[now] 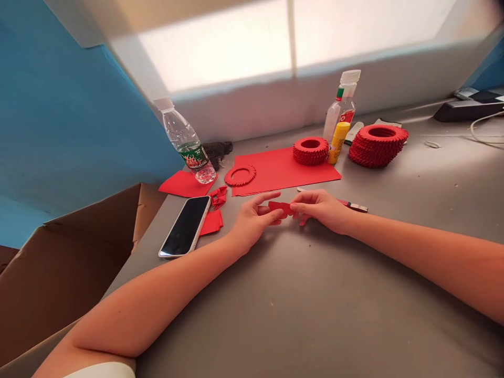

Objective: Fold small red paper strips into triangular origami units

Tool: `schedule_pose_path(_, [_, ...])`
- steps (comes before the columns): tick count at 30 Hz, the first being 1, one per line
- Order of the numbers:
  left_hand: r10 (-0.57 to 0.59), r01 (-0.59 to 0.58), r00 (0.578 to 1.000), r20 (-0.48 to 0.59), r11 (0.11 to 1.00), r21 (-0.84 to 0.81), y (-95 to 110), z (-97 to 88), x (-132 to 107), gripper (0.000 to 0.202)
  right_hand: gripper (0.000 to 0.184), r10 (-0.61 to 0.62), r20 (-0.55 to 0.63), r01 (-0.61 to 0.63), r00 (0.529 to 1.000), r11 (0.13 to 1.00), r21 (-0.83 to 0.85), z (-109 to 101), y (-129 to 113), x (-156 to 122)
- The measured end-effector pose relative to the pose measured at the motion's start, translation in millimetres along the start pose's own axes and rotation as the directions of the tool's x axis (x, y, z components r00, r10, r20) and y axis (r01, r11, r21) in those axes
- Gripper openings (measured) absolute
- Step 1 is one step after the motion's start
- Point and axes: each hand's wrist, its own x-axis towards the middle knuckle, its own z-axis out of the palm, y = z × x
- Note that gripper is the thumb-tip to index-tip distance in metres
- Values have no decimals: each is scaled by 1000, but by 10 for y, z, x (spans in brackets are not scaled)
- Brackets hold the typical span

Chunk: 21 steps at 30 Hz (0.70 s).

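Between my two hands, just above the grey table, is a small piece of red paper. My left hand pinches its left part between thumb and fingers. At its right end, my right hand grips it with thumb and forefinger. Whether the paper is folded there I cannot tell. Beyond the hands lies a large red paper sheet, with a flat toothed red paper ring on its left edge. Left of my left hand are several folded red paper pieces and small red paper strips.
A phone lies near the left edge, before a water bottle. Stacked red rings flank a yellow glue stick and clear bottle. A cutter lies behind my right wrist. A cardboard box stands left.
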Motion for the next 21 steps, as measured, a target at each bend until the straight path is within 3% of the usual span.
schedule_pose_path(6, [7, -7, 1000, -3, 1000, -27, -6, 12, -4, 49, 25, -24, -29, 24, 999, 1000, 11, 10, 12, -3])
schedule_pose_path(11, [3, -4, 1000, -21, 999, -44, 0, 10, 3, 45, 26, -22, 34, 19, 999, 997, 74, -22, 9, 10])
schedule_pose_path(21, [2, -3, 1000, -7, 1000, -27, 5, 10, -7, 44, 25, 7, 18, -7, 1000, 1000, 17, -9, -10, 5])
